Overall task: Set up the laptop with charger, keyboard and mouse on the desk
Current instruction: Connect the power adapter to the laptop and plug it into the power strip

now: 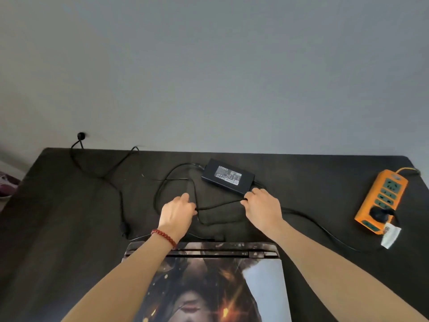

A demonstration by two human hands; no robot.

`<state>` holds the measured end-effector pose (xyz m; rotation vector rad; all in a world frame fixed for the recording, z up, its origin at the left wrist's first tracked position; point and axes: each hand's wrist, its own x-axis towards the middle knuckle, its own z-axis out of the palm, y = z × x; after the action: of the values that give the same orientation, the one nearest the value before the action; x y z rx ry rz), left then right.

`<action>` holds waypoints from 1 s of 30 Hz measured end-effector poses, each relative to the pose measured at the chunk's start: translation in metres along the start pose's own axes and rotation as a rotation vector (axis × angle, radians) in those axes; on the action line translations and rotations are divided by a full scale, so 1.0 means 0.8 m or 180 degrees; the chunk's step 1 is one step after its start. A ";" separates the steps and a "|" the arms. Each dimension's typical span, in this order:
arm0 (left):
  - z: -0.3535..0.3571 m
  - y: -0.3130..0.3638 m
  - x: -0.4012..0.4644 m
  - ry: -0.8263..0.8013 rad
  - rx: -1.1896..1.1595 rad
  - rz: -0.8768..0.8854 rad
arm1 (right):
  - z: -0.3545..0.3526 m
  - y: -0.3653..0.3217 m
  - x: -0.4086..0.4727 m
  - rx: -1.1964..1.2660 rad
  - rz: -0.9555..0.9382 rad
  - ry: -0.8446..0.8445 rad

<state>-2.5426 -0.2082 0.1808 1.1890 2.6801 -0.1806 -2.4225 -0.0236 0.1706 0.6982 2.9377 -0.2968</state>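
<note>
The charger brick (228,178), a flat black slab, lies at the far middle of the dark desk (58,217), its long axis running from far left to near right, label side up; the label's heading looks like "LITEON", the small print below unreadable. Thin black cable (218,205) leaves both ends and loops over the desk. The left hand (177,213) pinches a stretch of it with curled fingers; the right hand (263,209), just beside the brick's near right end, pinches the same stretch. Nearer the person lies the closed laptop (209,282), its lid covered with a printed picture. At the far right sits an orange power strip (383,201) with one black plug (379,213) in it.
</note>
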 end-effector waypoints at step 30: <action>0.015 -0.034 -0.070 0.0507 -0.1633 0.0111 | 0.012 -0.070 -0.063 -0.0267 0.0375 -0.0489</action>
<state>-2.5243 -0.2690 0.1831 1.1122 2.5905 0.5943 -2.4028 -0.0966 0.1779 0.7949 2.7343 -0.2053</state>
